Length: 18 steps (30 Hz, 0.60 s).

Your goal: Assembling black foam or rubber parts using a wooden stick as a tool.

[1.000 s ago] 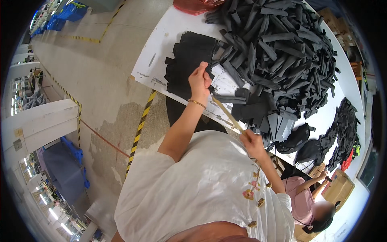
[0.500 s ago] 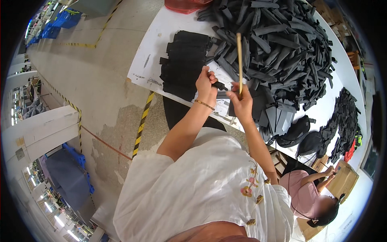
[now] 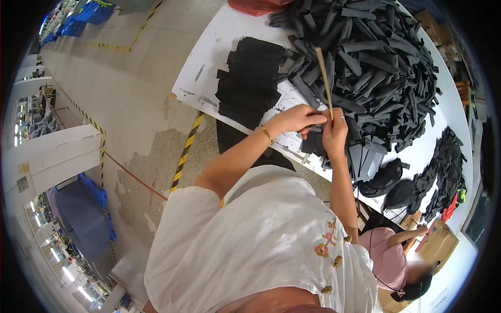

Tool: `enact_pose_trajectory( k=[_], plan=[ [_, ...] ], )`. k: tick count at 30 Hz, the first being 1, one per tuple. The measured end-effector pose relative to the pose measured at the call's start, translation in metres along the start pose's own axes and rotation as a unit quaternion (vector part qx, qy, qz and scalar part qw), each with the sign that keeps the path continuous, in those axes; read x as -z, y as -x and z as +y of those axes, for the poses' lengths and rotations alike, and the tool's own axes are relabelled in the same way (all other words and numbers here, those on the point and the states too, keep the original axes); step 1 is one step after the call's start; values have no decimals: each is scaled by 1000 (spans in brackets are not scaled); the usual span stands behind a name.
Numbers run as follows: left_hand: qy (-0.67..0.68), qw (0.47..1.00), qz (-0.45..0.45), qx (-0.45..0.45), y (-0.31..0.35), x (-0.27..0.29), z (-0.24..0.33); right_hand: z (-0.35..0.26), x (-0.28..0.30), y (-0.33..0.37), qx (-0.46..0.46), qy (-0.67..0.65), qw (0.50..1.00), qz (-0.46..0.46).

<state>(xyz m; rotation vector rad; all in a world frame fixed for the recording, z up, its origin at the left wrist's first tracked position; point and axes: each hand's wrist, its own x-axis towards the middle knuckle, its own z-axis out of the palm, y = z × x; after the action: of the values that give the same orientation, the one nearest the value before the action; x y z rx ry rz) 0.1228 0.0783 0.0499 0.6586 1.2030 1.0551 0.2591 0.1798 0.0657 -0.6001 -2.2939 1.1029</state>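
Note:
Over the near edge of the white table, my right hand [image 3: 335, 134] is closed round a thin light-coloured wooden stick [image 3: 322, 70], which points away from me. My left hand [image 3: 300, 120] meets it from the left, its fingers pressed together against the right hand's fingers at the stick's lower end. Whatever the left fingers pinch is hidden. To the left and beyond lies a flat stack of black fabric strips [image 3: 250, 75] set side by side. A large heap of loose dark grey fabric strips [image 3: 386, 68] rises beyond my right hand.
The white table [image 3: 195, 70] carries a red plastic bag [image 3: 255, 6] at its far edge. Black bags [image 3: 399, 194] and another dark heap [image 3: 443, 161] lie to the right. A co-worker in a pink top [image 3: 386, 255] is at the lower right, by a cardboard box [image 3: 443, 242].
The left hand has moved right, up against the right hand. A small black piece seen between the hands is now out of sight. The stick leans more to the left.

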Motion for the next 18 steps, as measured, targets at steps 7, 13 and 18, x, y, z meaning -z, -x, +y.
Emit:
enact_pose_trajectory(
  k=[7,13,18],
  plan=[
    [24,976,157,-151,12,-63,-10,-3,-1,-25,-106,-151,957,222],
    [33,988,115,-95,41,-79,-39,-28,62,-95,-151,-151,874,437],
    [-259,864,392,-180,54,-1,-53,19,196,-142,-80,48,914,395]
  ],
)
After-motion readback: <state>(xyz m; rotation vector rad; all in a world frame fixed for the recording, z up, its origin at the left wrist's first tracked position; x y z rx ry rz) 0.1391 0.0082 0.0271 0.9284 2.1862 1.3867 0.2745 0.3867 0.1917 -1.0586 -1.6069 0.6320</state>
